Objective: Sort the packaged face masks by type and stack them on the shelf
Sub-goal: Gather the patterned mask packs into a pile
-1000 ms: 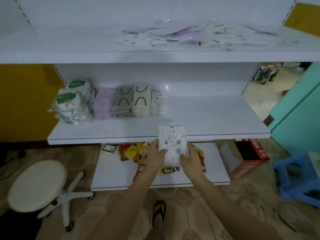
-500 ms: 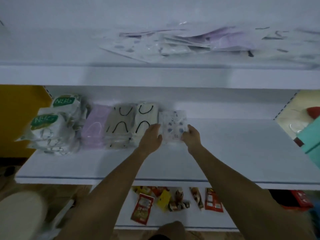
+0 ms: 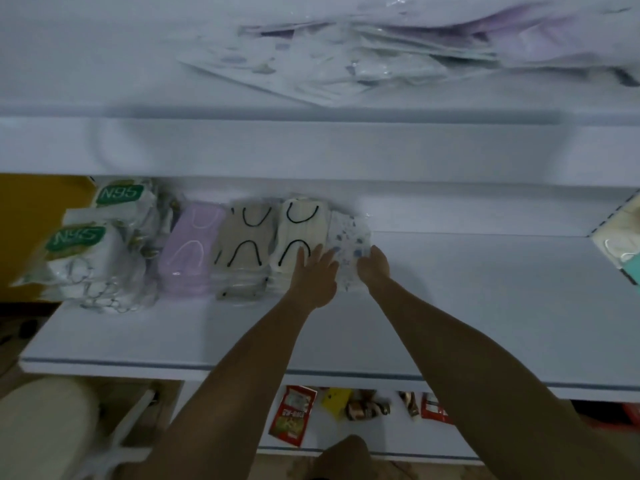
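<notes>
— Since you ask what has changed, I will start with the largest thing. The middle shelf (image 3: 450, 306) now fills my view. A second ago I stood back from it and held the printed pack (image 3: 348, 244) out in front of me, over the lower shelf.

— Where is that pack now?

— It lies flat on the middle shelf, at the right end of a row of sorted stacks. From the left these are N95 packs (image 3: 86, 258), a lilac stack (image 3: 190, 251), a beige stack (image 3: 242, 251) and a cream stack (image 3: 301, 233). My pack is just beside the cream one. It seems to rest on others of its own print, though I cannot see how many.

— So it is sorted?

— I judge so, and it may only need squaring up. The loose heap of packs (image 3: 363, 64) on the top shelf is still unsorted.

— Which way does it lie?

— Its long axis runs front to back. One short end points at the shelf's back wall and the other at me, in line with its neighbours. The print faces up.

— And your hands?

— My left hand (image 3: 313, 278) lies on its left edge with the fingers straight and spread, overlapping the cream stack. My right hand (image 3: 374, 268) touches its right edge. I cannot tell whether those fingers pinch the wrapper or merely rest there.
</notes>
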### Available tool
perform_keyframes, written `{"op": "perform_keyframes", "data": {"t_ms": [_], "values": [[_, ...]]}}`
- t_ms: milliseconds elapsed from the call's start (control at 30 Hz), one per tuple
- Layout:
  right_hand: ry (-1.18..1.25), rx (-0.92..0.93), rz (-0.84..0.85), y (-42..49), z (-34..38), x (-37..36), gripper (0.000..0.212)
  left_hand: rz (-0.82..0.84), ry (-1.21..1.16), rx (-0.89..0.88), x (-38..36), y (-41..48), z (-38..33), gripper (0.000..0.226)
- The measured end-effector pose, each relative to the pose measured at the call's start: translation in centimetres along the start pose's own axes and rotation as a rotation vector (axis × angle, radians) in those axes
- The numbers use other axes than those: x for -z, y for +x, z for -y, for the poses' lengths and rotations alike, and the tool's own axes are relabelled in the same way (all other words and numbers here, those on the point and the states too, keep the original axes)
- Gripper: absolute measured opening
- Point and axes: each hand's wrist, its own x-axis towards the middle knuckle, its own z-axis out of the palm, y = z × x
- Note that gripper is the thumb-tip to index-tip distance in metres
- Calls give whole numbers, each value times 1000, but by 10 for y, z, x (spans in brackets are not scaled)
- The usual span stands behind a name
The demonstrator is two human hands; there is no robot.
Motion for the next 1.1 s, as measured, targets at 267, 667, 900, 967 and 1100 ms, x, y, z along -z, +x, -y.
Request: {"op": "perform_keyframes", "data": {"t_ms": [267, 667, 900, 967, 1100], "values": [[-252, 226, 147, -50, -7, 50, 61, -20, -85, 93, 9, -43, -20, 56], [-192, 1079, 199, -243, 55, 178, 39, -733, -442, -250, 138, -215, -21, 44], [-96, 1397, -47, -291, 155, 224, 33, -1049, -351, -317, 242, -253, 13, 39], [-107, 1310, -80, -280, 179, 232, 32, -964, -321, -276, 259, -248, 32, 42], [-266, 973, -155, -243, 225, 247, 31, -733, -347, -182, 280, -216, 73, 37]]}}
